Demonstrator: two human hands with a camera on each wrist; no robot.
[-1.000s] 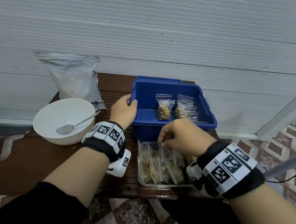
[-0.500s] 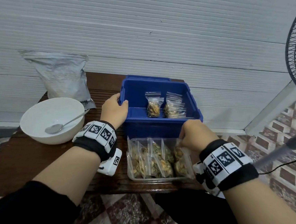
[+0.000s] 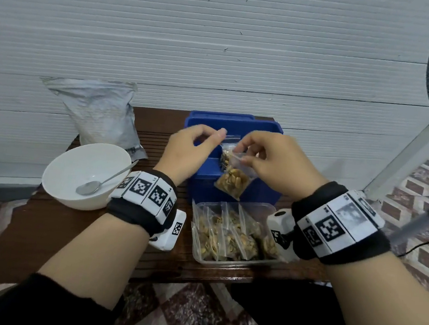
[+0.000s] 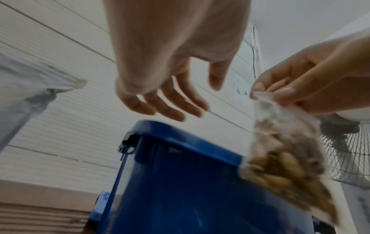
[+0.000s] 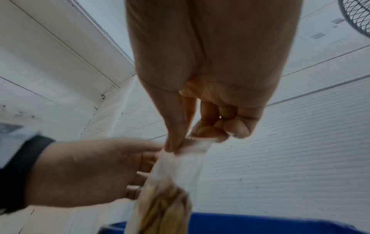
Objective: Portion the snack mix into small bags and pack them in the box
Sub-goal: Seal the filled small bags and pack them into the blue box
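Now right hand (image 3: pixel 273 162) pinches the bag (image 3: pixel 232 181) top, left hand (image 4: pixel 170 88) fingers spread beside it; lower it straight into the box (image 4: pixel 180 182).

Soft, even, cool light fills the head view, with no hard shadows and a faint sheen along the near edge of the wooden table (image 3: pixel 44 227). Straight lines of the wall panelling (image 3: pixel 219 45) bow towards the picture's corners from the wide lens. Both wrist views are dimmer and greyer, with muted colour. In the left wrist view the left hand (image 4: pixel 170 66) and the snack bag (image 4: pixel 286 159) are smeared by motion blur. In the right wrist view the right hand (image 5: pixel 206 88) is fairly sharp, while the left hand and bag below it are soft.
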